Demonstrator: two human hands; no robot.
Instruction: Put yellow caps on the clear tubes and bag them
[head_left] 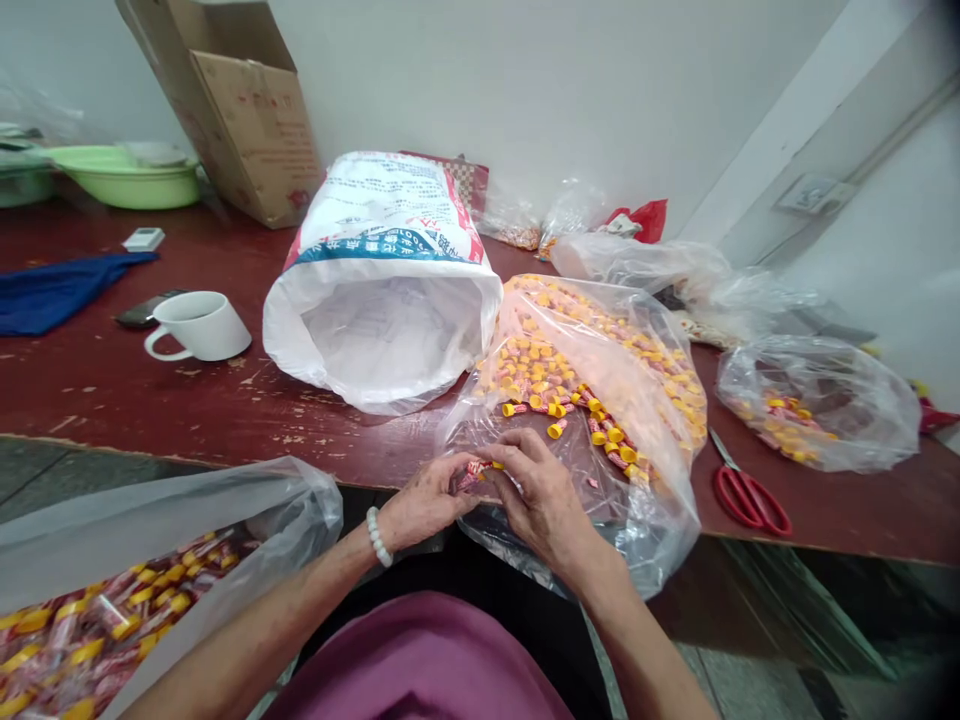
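One left hand (426, 504) and one right hand (543, 498) hold one tube (472, 473).

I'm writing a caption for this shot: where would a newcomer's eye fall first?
Probably on the big white sack, lying with its mouth gaping toward the viewer, beyond the hands. Next, likely the clear bag to its right, bright with yellow-capped tubes. Then, low in the middle, the left hand and right hand meet at a small red piece.
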